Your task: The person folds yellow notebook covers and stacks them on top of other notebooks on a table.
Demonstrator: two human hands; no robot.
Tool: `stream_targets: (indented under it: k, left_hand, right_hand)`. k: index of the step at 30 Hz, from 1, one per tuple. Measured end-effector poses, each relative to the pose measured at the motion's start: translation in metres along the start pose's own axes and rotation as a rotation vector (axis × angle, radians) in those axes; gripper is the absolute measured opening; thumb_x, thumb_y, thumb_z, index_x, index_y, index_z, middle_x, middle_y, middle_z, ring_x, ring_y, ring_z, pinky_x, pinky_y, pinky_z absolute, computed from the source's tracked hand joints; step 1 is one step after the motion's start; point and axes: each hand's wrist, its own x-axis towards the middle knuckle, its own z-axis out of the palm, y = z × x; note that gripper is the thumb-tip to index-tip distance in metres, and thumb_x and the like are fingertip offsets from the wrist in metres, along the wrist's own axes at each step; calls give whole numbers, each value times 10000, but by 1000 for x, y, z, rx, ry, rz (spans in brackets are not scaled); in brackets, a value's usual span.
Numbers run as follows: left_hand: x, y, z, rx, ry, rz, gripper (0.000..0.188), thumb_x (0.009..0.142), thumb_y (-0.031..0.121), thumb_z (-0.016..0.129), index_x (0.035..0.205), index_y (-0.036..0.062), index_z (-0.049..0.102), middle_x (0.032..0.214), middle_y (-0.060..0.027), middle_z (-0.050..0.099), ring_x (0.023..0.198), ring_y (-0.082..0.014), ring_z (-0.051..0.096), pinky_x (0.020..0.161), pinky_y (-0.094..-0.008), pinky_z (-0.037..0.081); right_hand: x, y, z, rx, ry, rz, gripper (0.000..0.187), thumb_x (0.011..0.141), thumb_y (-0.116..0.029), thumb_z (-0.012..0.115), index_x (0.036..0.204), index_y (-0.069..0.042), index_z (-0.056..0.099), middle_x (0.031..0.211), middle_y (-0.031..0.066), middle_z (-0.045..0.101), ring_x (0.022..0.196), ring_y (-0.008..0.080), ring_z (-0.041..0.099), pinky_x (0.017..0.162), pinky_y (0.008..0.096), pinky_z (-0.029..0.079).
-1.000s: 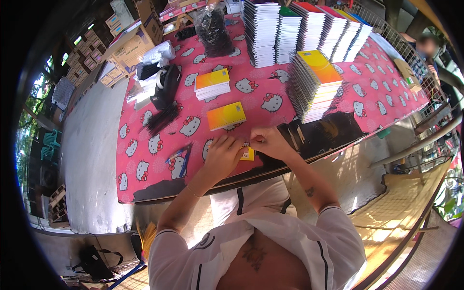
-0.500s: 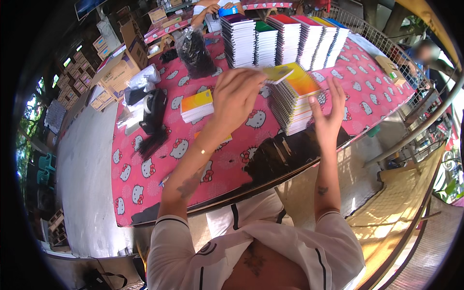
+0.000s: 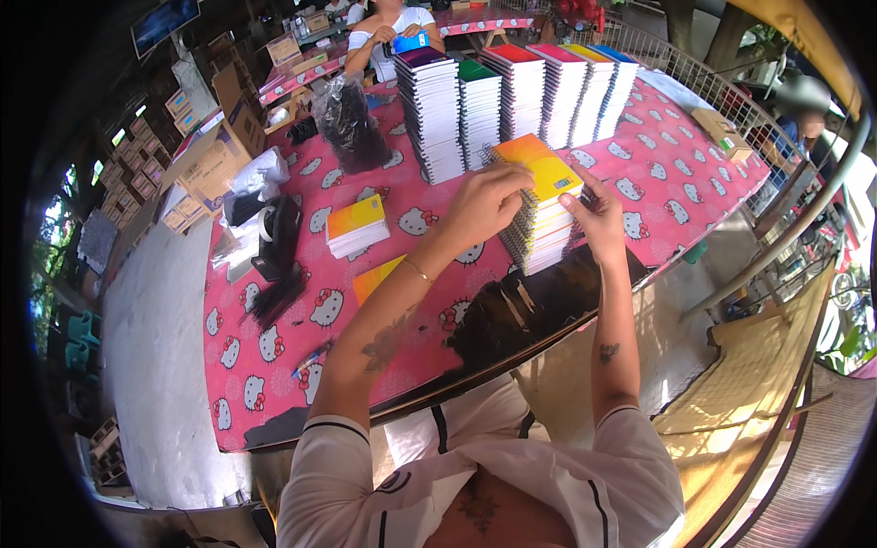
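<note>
Left hand: at the left edge of the tall yellow-and-orange notebook stack, fingers curled close together by the top cover; whether they pinch anything I cannot tell.
Right hand: at the stack's right side, loosely spread, thumb apart from the fingers and against the edge near the top, not closed around anything.
Notebook stack: upright on the right half of the pink table, between the two hands, coils facing left.
Low pile: yellow-and-orange notebooks, left of the left hand.
Single notebook: nearer than the low pile, partly hidden by the left forearm.
Far row: a purple-topped stack, with green, red, pink, yellow and blue tops running right.
Left side: a black tape dispenser, thin black strands just nearer, pens near the table's front.
Far left: a clear bag with dark contents.
Far side: a co-worker holding a blue notebook.
</note>
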Motion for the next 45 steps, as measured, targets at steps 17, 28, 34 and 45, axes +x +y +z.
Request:
stream_targets:
  k: [17, 28, 34, 45]
  left_hand:
    - [-254, -6, -98, 422, -175, -460, 162, 859, 31, 663, 1021, 24, 678, 970, -142, 689, 884, -348, 678, 760, -437, 567]
    - [-255, -18, -94, 442, -59, -564, 107, 917, 90, 657, 1009, 45, 686, 903, -161, 701, 770, -377, 683, 654, -444, 549]
    - [-257, -18, -92, 410, 45, -623, 111, 935, 124, 658, 994, 39, 698, 897, -168, 706, 788, -371, 696, 672, -433, 556]
    - [-228, 8, -100, 532, 6, -472, 196, 897, 26, 621, 1090, 36, 655, 978, -152, 696, 873, -369, 688, 708, -437, 554]
  right_hand:
    - [-123, 33, 128, -150, -441, 17, 313, 913, -77, 695, 1221, -26, 664, 1037, 154, 685, 938, 254, 694, 813, 329, 537]
    - [-119, 105, 188, -696, -533, -61, 439, 852, -240, 713, 1265, -95, 672, 1162, 164, 643, 1041, 373, 635, 899, 452, 511]
    - [-116, 110, 197, -592, -499, -16, 374, 846, -182, 683, 1217, -137, 707, 1191, 128, 633, 1077, 368, 616, 918, 491, 497]
    - [-107, 87, 207, 61, -377, 117, 474, 904, -13, 625, 1366, -55, 533, 1152, 141, 675, 1092, 235, 636, 932, 367, 505]
